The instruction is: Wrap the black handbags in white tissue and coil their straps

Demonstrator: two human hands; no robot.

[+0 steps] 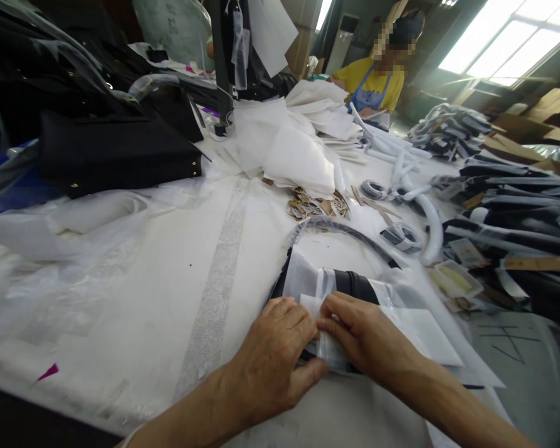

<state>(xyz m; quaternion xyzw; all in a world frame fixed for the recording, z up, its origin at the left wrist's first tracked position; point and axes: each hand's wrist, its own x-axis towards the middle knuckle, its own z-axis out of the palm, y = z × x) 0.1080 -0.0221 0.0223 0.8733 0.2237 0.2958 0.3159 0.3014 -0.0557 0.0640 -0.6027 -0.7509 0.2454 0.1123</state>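
Observation:
In front of me on the table lies a black bag (354, 287) with a handle (350, 229) wrapped in clear plastic. White translucent wrapping paper (303, 274) covers parts of the bag. My left hand (284, 348) is curled over the bag's left side, its thumb toward the near edge. Close beside it, my right hand (361, 330) is closed in a pinch on the wrapping paper over the middle of the bag. The pinched part is mostly hidden by the fingers. A flat white sheet (427, 336) lies under my right forearm.
Beyond the bag are cardboard tags (308, 204) and stacked white sheets (301, 158). A black bag (121, 149) stands at left near crumpled plastic (42, 292). Wrapped black straps (518, 211) are heaped at right beside a grey lidded surface (518, 367). A co-worker (378, 81) is across the table.

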